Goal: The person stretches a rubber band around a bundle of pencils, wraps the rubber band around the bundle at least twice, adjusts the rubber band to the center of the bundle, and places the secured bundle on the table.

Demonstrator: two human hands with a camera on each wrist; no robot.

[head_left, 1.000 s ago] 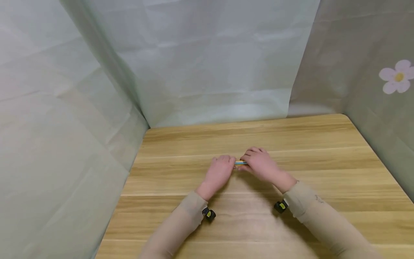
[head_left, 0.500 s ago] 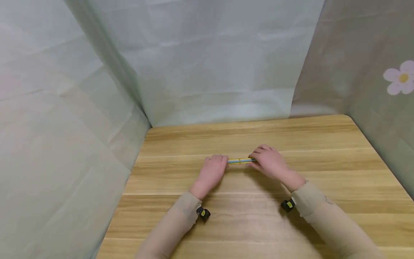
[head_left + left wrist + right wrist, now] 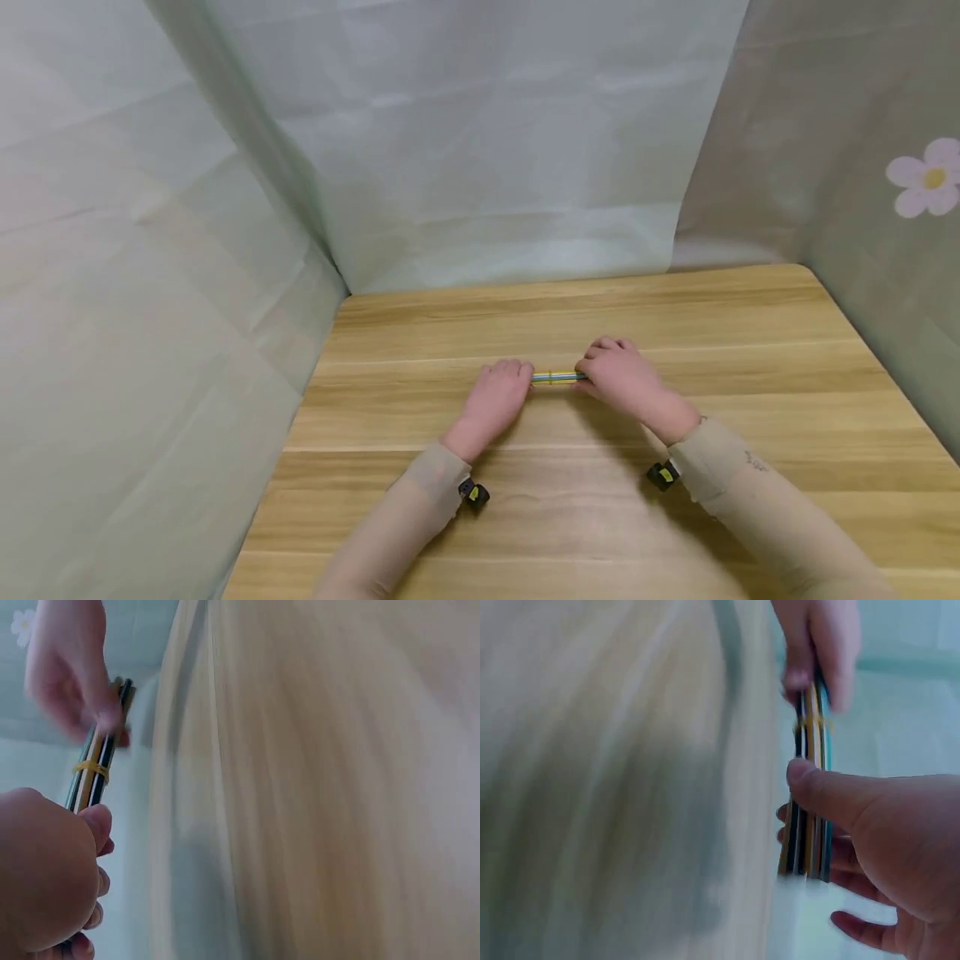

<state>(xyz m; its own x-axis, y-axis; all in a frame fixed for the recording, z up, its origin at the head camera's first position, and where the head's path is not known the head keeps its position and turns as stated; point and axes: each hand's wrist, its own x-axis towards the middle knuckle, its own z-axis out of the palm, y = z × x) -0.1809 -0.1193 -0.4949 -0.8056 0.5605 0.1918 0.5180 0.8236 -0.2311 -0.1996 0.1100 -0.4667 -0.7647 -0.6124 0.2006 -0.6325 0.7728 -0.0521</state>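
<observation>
Held level above the table, a bundle of slim pencils [image 3: 558,378] in yellow, blue and black spans the space between both hands. A yellow rubber band [image 3: 91,771] wraps the bundle near its middle. My left hand [image 3: 497,396] grips one end, its fingers curled around the shafts. At the other end, my right hand [image 3: 624,382] pinches the bundle between thumb and fingers. The right wrist view shows the right thumb [image 3: 829,791] lying across the pencils, whose flat ends stick out below it. The portions inside the left fist are hidden.
The wood-grain table [image 3: 570,517] extends around and below both hands. Pale cloth walls [image 3: 495,167] rise behind and to the sides, with a printed flower [image 3: 926,177] at right. Small black cameras hang at each wrist, such as the left wrist camera [image 3: 476,495].
Compared with a second ago, the hands have spread apart, exposing more of the bundle and its rubber band. Since half a second ago they have drawn slightly closer.
</observation>
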